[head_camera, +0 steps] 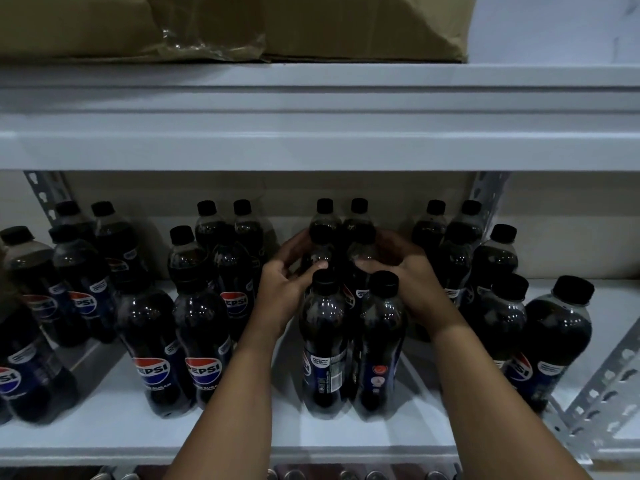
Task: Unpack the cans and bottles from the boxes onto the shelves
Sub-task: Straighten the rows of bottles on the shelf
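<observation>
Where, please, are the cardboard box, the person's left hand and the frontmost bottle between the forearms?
Cardboard box (363,26): head view, on its front face.
Left hand (284,289): head view, on its back.
Frontmost bottle (323,327): head view, on its shoulder.

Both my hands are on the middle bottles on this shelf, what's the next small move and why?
Probably let go and draw both hands back. The left hand and right hand each grip a bottle in the middle pair, which already stands upright on the shelf between the back pair and the front pair.
</observation>
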The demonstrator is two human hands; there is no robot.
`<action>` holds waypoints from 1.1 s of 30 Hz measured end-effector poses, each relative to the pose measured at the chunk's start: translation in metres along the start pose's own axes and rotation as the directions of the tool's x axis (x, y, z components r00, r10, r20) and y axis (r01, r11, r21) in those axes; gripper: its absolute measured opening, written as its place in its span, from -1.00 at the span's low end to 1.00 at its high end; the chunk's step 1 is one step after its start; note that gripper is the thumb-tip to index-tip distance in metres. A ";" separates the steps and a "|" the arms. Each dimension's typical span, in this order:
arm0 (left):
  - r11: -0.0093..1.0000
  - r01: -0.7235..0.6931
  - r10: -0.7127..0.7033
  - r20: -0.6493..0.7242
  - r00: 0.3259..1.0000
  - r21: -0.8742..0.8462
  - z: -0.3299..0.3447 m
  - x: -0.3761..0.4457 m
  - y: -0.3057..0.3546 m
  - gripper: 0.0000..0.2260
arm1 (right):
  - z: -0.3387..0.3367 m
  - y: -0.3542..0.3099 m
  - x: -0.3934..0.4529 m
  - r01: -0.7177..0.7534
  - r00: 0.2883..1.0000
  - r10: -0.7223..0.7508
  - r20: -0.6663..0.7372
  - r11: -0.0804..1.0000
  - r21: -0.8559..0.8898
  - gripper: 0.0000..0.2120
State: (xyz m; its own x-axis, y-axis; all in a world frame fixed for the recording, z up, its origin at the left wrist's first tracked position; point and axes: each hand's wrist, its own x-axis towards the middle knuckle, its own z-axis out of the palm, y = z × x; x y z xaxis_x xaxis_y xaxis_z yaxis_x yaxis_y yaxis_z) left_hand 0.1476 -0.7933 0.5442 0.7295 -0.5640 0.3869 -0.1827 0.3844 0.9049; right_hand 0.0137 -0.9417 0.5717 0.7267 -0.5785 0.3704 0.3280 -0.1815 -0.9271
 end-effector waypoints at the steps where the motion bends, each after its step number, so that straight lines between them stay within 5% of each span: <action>1: 0.999 0.021 -0.020 0.016 1.000 -0.025 0.000 -0.001 0.001 -0.53 | 0.002 0.000 0.000 0.014 1.000 -0.014 -0.006 0.999 -0.048 -0.57; 6: 0.997 0.027 -0.025 -0.026 0.999 0.068 -0.004 -0.002 0.000 -0.49 | 0.002 0.000 0.005 -0.013 1.000 0.011 -0.016 0.989 -0.147 -0.57; 13: 0.996 0.033 -0.032 -0.014 0.999 0.082 -0.005 0.002 -0.003 -0.44 | -0.002 -0.003 0.004 -0.114 0.993 0.113 0.039 0.993 0.018 -0.57; 20: 0.998 0.034 -0.034 -0.008 0.999 0.047 -0.011 -0.003 -0.010 -0.50 | 0.003 0.012 0.000 -0.036 0.997 0.026 -0.075 0.989 -0.141 -0.47; 25: 0.995 -0.001 0.009 -0.078 0.997 0.102 -0.008 0.004 -0.016 -0.43 | 0.002 0.011 -0.004 -0.040 0.999 0.040 -0.003 0.996 -0.080 -0.48; 33: 0.995 0.027 -0.034 0.073 0.997 0.094 -0.019 -0.014 -0.024 -0.38 | 0.003 0.020 -0.008 0.014 1.000 -0.015 -0.004 0.979 -0.205 -0.47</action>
State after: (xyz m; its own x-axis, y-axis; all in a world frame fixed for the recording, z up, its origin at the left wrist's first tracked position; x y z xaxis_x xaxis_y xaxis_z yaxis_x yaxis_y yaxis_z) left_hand 0.1549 -0.7806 0.5139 0.6853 -0.6285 0.3679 -0.2242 0.2986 0.9277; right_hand 0.0162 -0.9386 0.5508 0.7194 -0.5788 0.3841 0.2076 -0.3486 -0.9140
